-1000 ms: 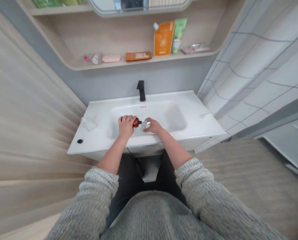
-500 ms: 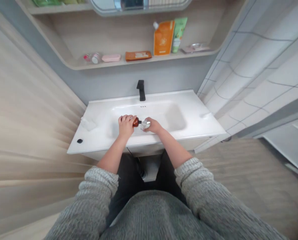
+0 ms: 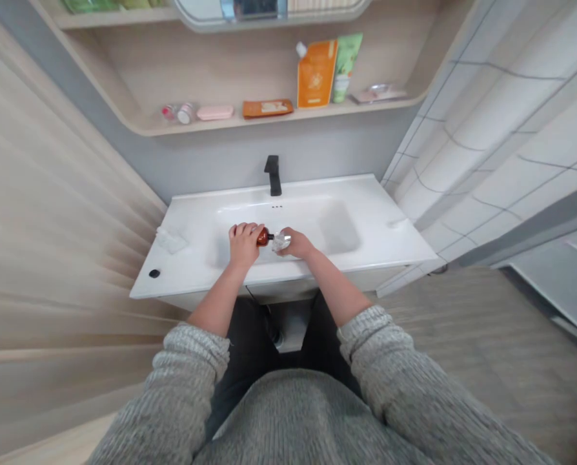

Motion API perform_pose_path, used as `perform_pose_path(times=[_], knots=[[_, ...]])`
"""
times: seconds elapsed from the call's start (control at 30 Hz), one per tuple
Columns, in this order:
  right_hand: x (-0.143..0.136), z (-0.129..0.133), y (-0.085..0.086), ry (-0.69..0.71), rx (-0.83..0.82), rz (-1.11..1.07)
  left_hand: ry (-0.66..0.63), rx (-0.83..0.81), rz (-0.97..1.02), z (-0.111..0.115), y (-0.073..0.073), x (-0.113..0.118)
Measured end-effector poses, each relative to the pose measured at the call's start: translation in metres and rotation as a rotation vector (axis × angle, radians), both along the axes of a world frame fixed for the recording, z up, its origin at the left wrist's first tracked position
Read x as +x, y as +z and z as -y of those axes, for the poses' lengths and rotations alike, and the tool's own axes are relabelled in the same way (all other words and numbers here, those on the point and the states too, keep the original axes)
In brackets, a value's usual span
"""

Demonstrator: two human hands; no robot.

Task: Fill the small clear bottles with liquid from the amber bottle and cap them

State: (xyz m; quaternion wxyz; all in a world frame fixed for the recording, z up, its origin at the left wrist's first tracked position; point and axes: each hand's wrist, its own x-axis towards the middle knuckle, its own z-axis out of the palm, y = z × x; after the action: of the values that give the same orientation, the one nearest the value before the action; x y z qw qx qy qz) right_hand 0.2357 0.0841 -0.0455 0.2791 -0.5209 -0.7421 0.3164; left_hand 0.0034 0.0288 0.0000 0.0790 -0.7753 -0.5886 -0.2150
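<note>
Over the white basin (image 3: 293, 213), my left hand (image 3: 244, 244) is wrapped round a brown bottle (image 3: 263, 237), which is tilted on its side with its dark narrow neck pointing right. My right hand (image 3: 298, 243) grips a small clear container (image 3: 281, 241) from the right. The bottle's neck meets the clear container at its left side; whether it goes inside is too small to tell. My fingers hide most of the bottle's body.
A black faucet (image 3: 273, 175) stands behind the basin. On the left counter are a clear plastic piece (image 3: 171, 240) and a black cap (image 3: 154, 274). The shelf (image 3: 196, 128) above holds an orange pouch (image 3: 316, 74), a green tube (image 3: 345, 68) and several small items.
</note>
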Motion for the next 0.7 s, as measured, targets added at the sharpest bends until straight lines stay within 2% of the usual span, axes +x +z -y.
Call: perform_pose_path(times=[0.7], knots=[[0.0000,0.0007,0.0028,0.007,-0.008,0.015,-0.014,-0.004,0.019,0.0008,0.0004,-0.0004]])
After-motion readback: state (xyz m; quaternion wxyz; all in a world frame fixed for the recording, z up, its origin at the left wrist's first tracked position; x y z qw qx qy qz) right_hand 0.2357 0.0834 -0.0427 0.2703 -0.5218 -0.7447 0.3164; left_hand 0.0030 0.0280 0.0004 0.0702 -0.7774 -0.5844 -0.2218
